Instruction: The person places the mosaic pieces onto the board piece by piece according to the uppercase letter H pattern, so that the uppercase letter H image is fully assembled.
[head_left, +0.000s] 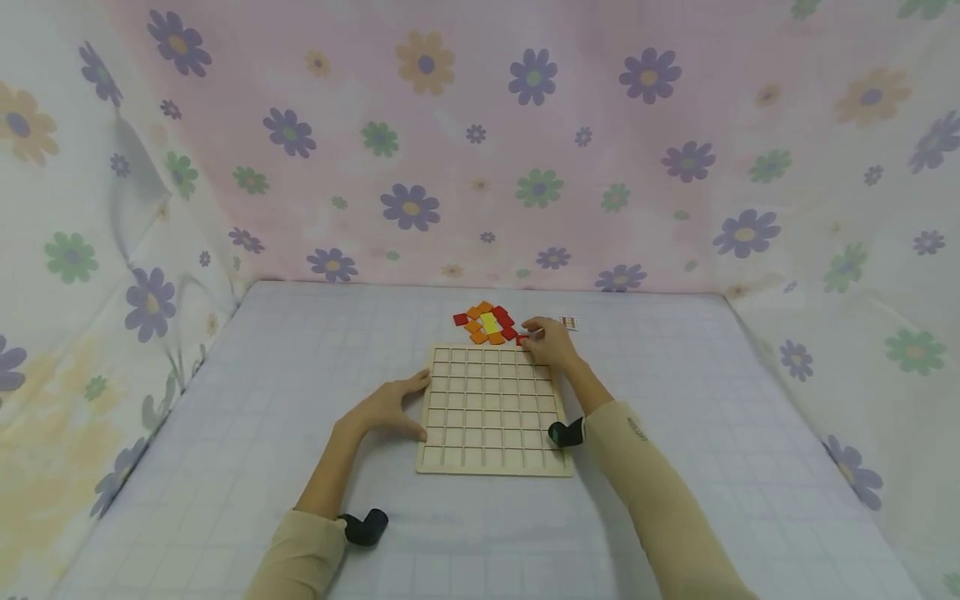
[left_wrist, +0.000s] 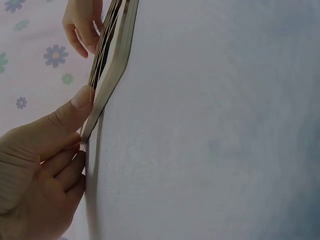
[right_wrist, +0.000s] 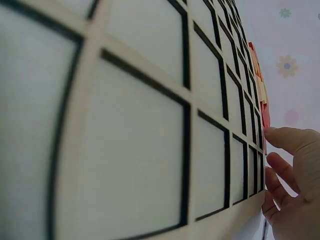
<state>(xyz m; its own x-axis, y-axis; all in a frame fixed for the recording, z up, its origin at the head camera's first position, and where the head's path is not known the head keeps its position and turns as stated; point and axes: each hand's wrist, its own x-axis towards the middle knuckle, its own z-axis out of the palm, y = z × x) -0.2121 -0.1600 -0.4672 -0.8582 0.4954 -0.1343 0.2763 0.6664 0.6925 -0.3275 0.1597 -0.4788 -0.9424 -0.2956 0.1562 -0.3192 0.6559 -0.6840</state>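
A square wooden grid board lies flat, its many square cells holding no tiles. My left hand is at its left edge, thumb spread away from the fingers; in the left wrist view the thumb tip touches the board's edge. My right hand is over the far right corner, fingertips right by a red tile. In the right wrist view, its thumb is at the board's far edge beside the red tile, the other fingers loosely bent below. I cannot tell whether it grips that tile.
Just beyond the board lies a cluster of square tiles: yellow, orange and red. A small printed card lies to the right of the right hand. A flowered curtain hangs behind the white-covered table.
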